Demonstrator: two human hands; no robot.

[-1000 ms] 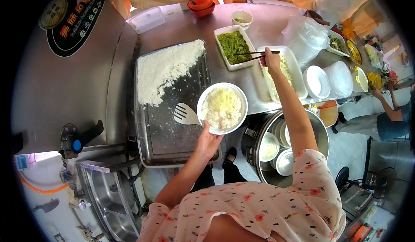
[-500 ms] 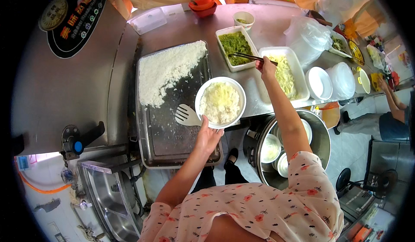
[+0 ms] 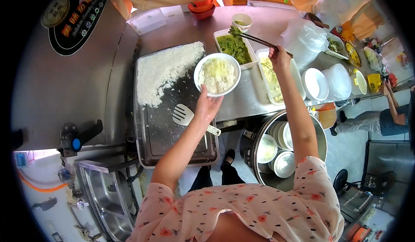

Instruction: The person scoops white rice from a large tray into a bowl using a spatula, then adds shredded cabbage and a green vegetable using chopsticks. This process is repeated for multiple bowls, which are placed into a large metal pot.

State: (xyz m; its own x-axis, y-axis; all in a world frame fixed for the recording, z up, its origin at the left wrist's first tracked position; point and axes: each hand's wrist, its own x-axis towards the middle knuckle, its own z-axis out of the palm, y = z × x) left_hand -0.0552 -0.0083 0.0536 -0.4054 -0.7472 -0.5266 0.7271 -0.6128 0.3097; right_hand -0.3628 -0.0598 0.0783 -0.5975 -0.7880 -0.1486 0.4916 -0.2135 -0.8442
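Observation:
My left hand grips the near rim of a white bowl of rice topped with pale yellow shreds. The bowl is held over the right edge of a dark metal tray, which bears a heap of white rice and a slotted white spatula. In my right hand are dark chopsticks, their tips pinching a clump of green leafy vegetable. That clump hangs just above a white container of chopped greens. Below my right forearm lies a container of pale yellow shreds.
A large steel pot below the counter holds several lidded bowls. White bowls and a plastic bag stand at the counter's right. A paper cup and red bowls are at the back. Another person is far right.
My right hand has moved up and right, and the chopsticks now hold greens lifted from their container. My left hand has raised the bowl farther away, uncovering the spatula's handle.

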